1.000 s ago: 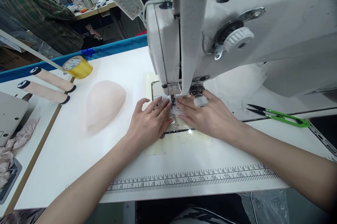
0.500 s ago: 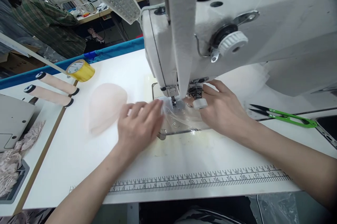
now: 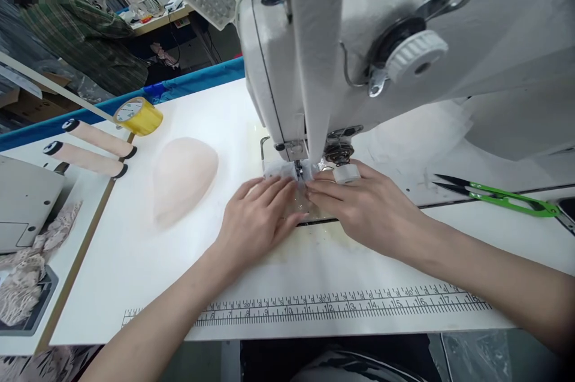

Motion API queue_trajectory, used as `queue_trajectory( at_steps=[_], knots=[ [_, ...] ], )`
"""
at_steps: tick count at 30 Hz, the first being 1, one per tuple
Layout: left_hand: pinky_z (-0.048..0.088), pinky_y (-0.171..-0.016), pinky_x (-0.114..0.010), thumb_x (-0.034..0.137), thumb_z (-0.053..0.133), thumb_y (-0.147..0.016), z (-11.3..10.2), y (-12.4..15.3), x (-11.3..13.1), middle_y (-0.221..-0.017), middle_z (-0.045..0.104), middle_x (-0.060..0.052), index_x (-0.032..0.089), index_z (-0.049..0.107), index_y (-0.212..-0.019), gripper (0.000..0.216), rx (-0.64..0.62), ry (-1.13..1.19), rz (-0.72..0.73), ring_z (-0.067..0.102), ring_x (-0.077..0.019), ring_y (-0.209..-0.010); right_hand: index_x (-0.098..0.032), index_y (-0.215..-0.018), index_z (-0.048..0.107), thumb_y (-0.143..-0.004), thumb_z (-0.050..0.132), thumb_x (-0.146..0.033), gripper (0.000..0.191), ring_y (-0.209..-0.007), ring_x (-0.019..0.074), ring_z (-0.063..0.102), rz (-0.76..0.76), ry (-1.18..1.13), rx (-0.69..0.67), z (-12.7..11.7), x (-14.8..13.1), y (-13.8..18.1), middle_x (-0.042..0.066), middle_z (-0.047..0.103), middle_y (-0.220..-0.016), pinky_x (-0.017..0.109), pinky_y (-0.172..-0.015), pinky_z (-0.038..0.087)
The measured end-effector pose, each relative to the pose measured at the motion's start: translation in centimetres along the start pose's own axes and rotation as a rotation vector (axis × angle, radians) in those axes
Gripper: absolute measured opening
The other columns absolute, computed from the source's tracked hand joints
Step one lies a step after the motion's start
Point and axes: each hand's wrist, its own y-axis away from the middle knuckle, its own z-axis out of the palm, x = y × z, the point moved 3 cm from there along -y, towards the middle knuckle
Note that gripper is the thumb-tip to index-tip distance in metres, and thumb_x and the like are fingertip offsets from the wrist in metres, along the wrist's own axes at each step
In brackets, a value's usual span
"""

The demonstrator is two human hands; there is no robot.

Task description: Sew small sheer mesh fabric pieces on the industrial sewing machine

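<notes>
A piece of thin, see-through whitish fabric (image 3: 279, 169) lies under the presser foot (image 3: 299, 170) of the white sewing machine (image 3: 274, 79). My left hand (image 3: 251, 220) rests flat on its left side, fingers stretched toward the needle and thumb pointing right. To the right of the foot, my right hand (image 3: 377, 208) lies over the fabric with its fingers extended; the machine's small white knob (image 3: 346, 174) covers part of them. Most of the fabric is hidden beneath both hands. A pale pink moulded bra cup (image 3: 185, 181) sits on the table left of my left hand.
Green thread snips (image 3: 507, 197) lie at the right. Pale sheer pieces (image 3: 426, 130) lie behind the machine arm. At the left are thread cones (image 3: 96, 138), yellow tape (image 3: 140, 117) and lace (image 3: 24, 289). A ruler scale (image 3: 332, 307) runs along the front edge. A person (image 3: 85, 41) sits beyond.
My left hand has moved right and settled on the fabric by the presser foot. My right hand's fingers have come in closer to the needle. The view has shifted slightly.
</notes>
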Motion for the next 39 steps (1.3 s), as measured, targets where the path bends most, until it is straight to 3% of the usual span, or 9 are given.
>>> queue_trajectory(
  at_steps=[3, 7, 10, 13, 20, 39],
  knots=[
    [0.038, -0.107, -0.051, 0.037, 0.048, -0.098, 0.3, -0.2, -0.4, -0.122, 0.066, -0.011, 0.014, 0.061, -0.118, 0.033, 0.065, -0.109, -0.089, 0.061, -0.0278, -0.115, -0.013, -0.100, 0.071, -0.089, 0.038, 0.002, 0.038, -0.094, 0.0181, 0.063, 0.000, -0.005, 0.008, 0.2, -0.5, 0.2, 0.006, 0.072, -0.104, 0.036, -0.099, 0.040],
    [0.042, -0.106, -0.041, 0.024, 0.048, -0.098, 0.6, -0.4, -0.5, -0.120, 0.066, -0.010, 0.012, 0.060, -0.119, 0.027, 0.071, 0.040, 0.049, 0.058, -0.0225, -0.118, -0.015, -0.098, 0.071, -0.089, 0.040, 0.001, 0.037, -0.083, 0.0170, 0.062, 0.008, 0.024, 0.039, 0.2, -0.6, 0.2, 0.004, 0.073, -0.098, 0.036, -0.098, 0.041],
    [0.048, -0.100, -0.040, 0.028, 0.047, -0.098, 1.2, -0.6, -0.2, -0.113, 0.065, -0.013, 0.011, 0.060, -0.119, 0.030, 0.015, 0.113, 0.093, 0.060, -0.0230, -0.109, -0.016, -0.093, 0.072, -0.086, 0.041, 0.003, 0.036, -0.080, 0.0174, 0.062, 0.022, 0.025, 0.053, 0.1, -0.4, 0.0, 0.003, 0.073, -0.095, 0.037, -0.095, 0.043],
    [0.048, -0.099, -0.045, 0.033, 0.047, -0.098, 1.7, -0.5, 0.0, -0.111, 0.064, -0.014, 0.011, 0.063, -0.115, 0.033, 0.001, 0.096, 0.097, 0.061, -0.0248, -0.104, -0.015, -0.093, 0.070, -0.084, 0.041, 0.004, 0.037, -0.091, 0.0194, 0.062, 0.035, 0.028, 0.019, 0.4, -0.2, -0.1, 0.005, 0.072, -0.098, 0.037, -0.095, 0.043],
    [0.036, -0.113, -0.049, 0.040, 0.049, -0.097, 1.9, -0.1, -0.1, -0.134, 0.057, -0.015, 0.012, 0.059, -0.127, 0.042, -0.027, 0.009, 0.103, 0.050, -0.0266, -0.129, -0.011, -0.106, 0.065, -0.080, 0.039, 0.003, 0.039, -0.114, 0.0234, 0.057, 0.085, 0.073, -0.117, 1.4, 0.4, 0.1, 0.012, 0.070, -0.109, 0.042, -0.107, 0.035],
    [0.036, -0.113, -0.053, 0.042, 0.050, -0.097, 1.7, -0.1, -0.1, -0.130, 0.060, -0.014, 0.015, 0.059, -0.128, 0.042, 0.000, -0.001, 0.099, 0.054, -0.0265, -0.125, -0.011, -0.105, 0.063, -0.080, 0.043, 0.000, 0.034, -0.110, 0.0244, 0.059, 0.075, 0.115, -0.125, 1.7, 0.3, 0.1, 0.013, 0.070, -0.107, 0.045, -0.109, 0.033]
  ],
)
